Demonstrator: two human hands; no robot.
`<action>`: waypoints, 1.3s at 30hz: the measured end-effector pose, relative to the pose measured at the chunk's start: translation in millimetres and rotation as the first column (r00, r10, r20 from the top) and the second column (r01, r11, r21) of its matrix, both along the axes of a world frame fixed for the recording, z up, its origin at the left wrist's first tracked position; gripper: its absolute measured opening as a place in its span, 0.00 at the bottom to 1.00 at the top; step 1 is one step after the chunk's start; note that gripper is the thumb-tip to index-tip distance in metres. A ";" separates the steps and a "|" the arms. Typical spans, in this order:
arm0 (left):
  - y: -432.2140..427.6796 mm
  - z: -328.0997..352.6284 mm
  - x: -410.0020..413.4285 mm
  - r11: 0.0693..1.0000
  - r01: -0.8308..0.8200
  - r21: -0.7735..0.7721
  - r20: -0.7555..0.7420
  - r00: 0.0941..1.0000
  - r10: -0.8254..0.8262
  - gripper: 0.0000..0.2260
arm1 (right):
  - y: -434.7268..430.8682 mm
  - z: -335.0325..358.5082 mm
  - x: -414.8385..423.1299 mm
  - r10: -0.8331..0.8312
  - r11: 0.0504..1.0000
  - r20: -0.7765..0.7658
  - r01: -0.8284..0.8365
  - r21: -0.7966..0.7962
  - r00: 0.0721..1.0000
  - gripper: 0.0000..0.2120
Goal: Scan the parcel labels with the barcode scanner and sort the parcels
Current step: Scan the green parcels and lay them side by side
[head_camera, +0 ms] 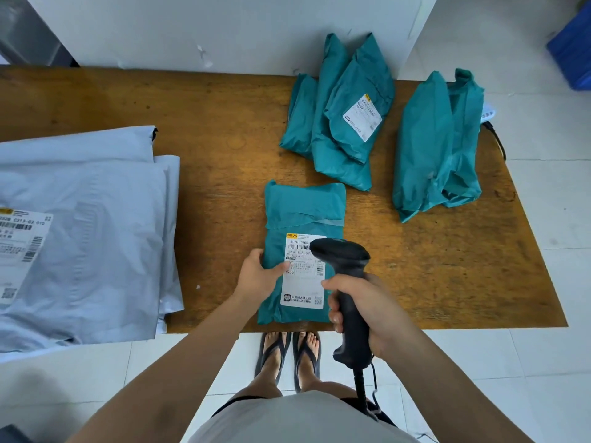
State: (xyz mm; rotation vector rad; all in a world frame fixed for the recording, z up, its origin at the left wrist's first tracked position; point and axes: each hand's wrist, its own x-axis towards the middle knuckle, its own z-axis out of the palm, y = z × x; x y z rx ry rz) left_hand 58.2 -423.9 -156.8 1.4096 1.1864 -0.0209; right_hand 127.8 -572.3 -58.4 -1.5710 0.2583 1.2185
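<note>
A teal parcel lies flat near the front edge of the wooden table, its white label facing up. My left hand holds the parcel's left edge, thumb on the label. My right hand grips the handle of a black barcode scanner. The scanner's head hovers over the label's upper right part and hides it. The scanner's cable hangs down by my waist.
A pile of teal parcels lies at the back centre, another teal pile at the right. Large pale blue mailers are stacked at the left and overhang the table's front edge. A blue bin stands on the floor at far right.
</note>
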 end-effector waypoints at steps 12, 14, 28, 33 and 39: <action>65.9 52.2 -34.6 0.717 0.335 0.611 -0.443 0.896 -0.041 0.27 | 9.4 13.4 17.2 -0.009 0.999 -0.006 0.009 0.043 1.000 0.09; 57.5 48.3 -31.4 0.578 0.546 0.606 -0.637 0.769 -0.058 0.36 | 11.8 14.0 16.8 -0.001 0.999 -0.005 0.002 0.046 1.000 0.08; 80.9 57.3 136.5 0.552 0.501 0.666 -0.200 0.834 -0.515 0.18 | -2.0 48.7 64.3 -0.193 0.981 -0.004 0.193 0.030 0.981 0.10; 90.3 71.9 241.2 0.759 0.265 0.595 0.005 0.943 -0.333 0.26 | -18.0 60.1 80.7 -0.299 0.954 0.070 0.295 0.054 0.952 0.08; 109.5 47.4 280.6 0.799 0.299 0.522 -0.084 0.950 -0.300 0.19 | -36.6 56.5 82.1 -0.329 0.944 0.101 0.324 0.060 0.939 0.09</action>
